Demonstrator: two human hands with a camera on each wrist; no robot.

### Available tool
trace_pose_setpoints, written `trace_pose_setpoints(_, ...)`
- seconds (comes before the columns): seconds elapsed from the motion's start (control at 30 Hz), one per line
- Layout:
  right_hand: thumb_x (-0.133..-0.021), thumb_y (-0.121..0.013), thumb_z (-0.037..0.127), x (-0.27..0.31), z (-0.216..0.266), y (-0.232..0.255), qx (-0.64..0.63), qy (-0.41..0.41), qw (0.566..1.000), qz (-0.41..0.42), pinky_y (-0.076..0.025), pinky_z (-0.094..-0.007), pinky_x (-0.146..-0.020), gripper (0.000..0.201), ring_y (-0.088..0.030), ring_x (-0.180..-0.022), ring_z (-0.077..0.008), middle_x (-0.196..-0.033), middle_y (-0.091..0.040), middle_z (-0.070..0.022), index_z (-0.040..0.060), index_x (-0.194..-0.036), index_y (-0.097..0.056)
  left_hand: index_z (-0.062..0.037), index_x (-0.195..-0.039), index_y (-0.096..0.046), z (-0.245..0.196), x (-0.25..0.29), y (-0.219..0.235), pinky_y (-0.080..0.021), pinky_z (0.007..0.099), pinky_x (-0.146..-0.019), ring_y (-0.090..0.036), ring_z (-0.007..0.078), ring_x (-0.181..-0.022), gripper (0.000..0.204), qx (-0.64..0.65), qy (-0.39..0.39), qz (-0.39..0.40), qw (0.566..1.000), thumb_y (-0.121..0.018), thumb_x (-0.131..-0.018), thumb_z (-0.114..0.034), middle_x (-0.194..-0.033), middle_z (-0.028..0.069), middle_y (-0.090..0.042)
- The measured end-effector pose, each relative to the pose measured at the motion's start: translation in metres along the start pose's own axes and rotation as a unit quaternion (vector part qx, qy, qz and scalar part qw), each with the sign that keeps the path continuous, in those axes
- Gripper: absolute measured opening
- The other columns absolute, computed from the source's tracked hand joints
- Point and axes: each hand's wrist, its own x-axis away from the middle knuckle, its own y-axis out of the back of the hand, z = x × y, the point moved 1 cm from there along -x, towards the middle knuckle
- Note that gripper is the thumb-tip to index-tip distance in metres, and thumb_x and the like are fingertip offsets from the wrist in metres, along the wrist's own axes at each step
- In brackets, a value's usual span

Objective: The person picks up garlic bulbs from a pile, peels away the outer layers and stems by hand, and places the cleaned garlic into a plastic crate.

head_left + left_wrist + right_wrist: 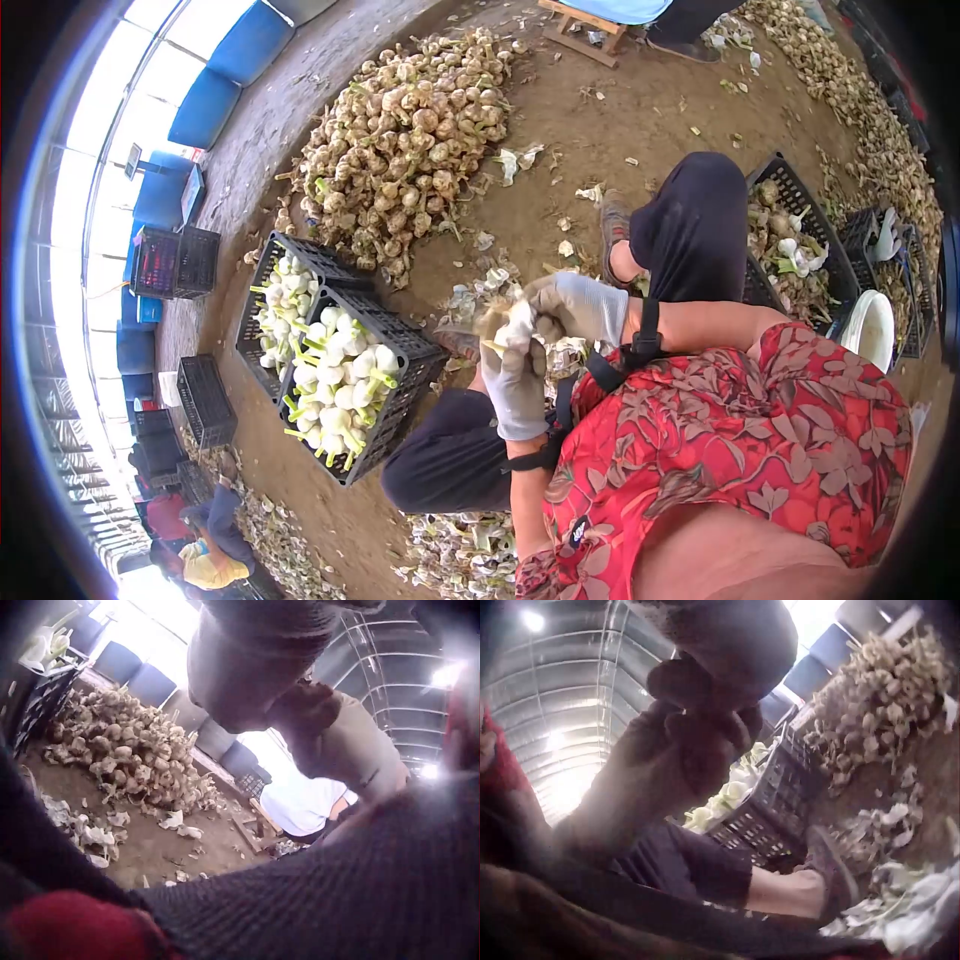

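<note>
Both hands wear pale work gloves and meet in front of the knees in the head view. My left hand [518,390] grips a white garlic bulb [516,326] from below, thumb raised along it. From the other side my right hand [582,305] curls its fingers onto the same bulb, pinching at its skin. In the left wrist view the near left hand [251,667] is dark and the right hand [356,742] meets it. The right wrist view shows both hands in shadow, the bulb hidden behind fingers.
Black crates of trimmed white garlic [340,385] stand beside the left knee. Beyond lies a heap of untrimmed garlic [410,140]. A crate with bulbs and scraps [800,250] and a white bucket [870,330] are at right. Peelings [465,550] litter the dirt floor. Another person sits on a stool [580,35].
</note>
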Motion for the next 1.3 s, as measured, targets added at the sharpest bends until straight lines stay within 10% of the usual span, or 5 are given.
trace_pose_setpoints(0.3,-0.092,-0.051,0.007,0.005,0.024,-0.012,-0.062,0.071,0.995,-0.013,-0.049,-0.0259,-0.060,0.014,-0.058,-0.067,-0.0115,-0.082,-0.062,-0.0037,0.0006,-0.101,-0.060,-0.0007,-0.111,-0.051,0.001,-0.004,-0.004,-0.037,0.0226,-0.046,-0.047,0.0096,-0.056,0.040,-0.007,0.037,-0.021,0.999,-0.069,-0.082,-0.022,-0.076,0.0003,-0.052)
trace_pose_setpoints(0.73,-0.091,-0.054,0.005,0.042,0.043,-0.060,0.077,0.148,0.985,0.039,-0.053,-0.0285,-0.061,0.020,-0.063,-0.075,-0.0144,-0.090,-0.064,-0.0072,-0.0011,-0.110,-0.057,-0.0120,-0.139,-0.044,0.000,-0.006,0.012,-0.049,0.0323,-0.072,-0.059,0.0188,-0.091,0.062,0.156,0.032,0.010,0.987,-0.055,-0.091,-0.050,-0.122,0.0073,-0.058)
trace_pose_setpoints(1.13,-0.089,-0.054,0.007,0.025,0.112,0.020,0.018,0.272,0.962,0.019,-0.054,-0.0338,-0.071,0.027,-0.065,-0.075,-0.0192,-0.103,-0.067,-0.0152,0.0039,-0.114,-0.060,-0.0035,-0.120,-0.056,-0.020,-0.005,0.000,-0.044,0.0372,-0.077,-0.054,0.0261,-0.089,0.042,0.366,-0.046,0.023,0.929,-0.058,-0.080,-0.015,-0.114,0.0126,-0.059)
trace_pose_setpoints(1.23,-0.082,-0.060,0.009,0.032,0.110,-0.020,0.725,0.401,0.553,-0.086,-0.053,-0.0379,-0.083,0.036,-0.066,-0.092,-0.0285,-0.112,-0.065,-0.0174,0.0072,-0.117,-0.060,-0.0029,-0.114,-0.059,-0.028,-0.002,-0.001,-0.043,0.0352,-0.073,-0.049,0.0244,-0.080,0.037,0.384,-0.022,-0.038,0.922,-0.058,-0.082,-0.020,-0.102,0.0100,-0.060)
trace_pose_setpoints(1.3,-0.071,-0.074,0.014,0.034,0.097,-0.049,0.747,0.299,0.593,-0.028,-0.051,-0.0391,-0.088,0.057,-0.061,-0.104,-0.0339,-0.119,-0.059,-0.0153,0.0082,-0.124,-0.055,-0.0040,-0.114,-0.059,-0.029,-0.002,0.001,-0.043,0.0349,-0.071,-0.050,0.0241,-0.078,0.035,0.307,-0.008,-0.040,0.951,-0.056,-0.085,-0.025,-0.100,0.0089,-0.061)
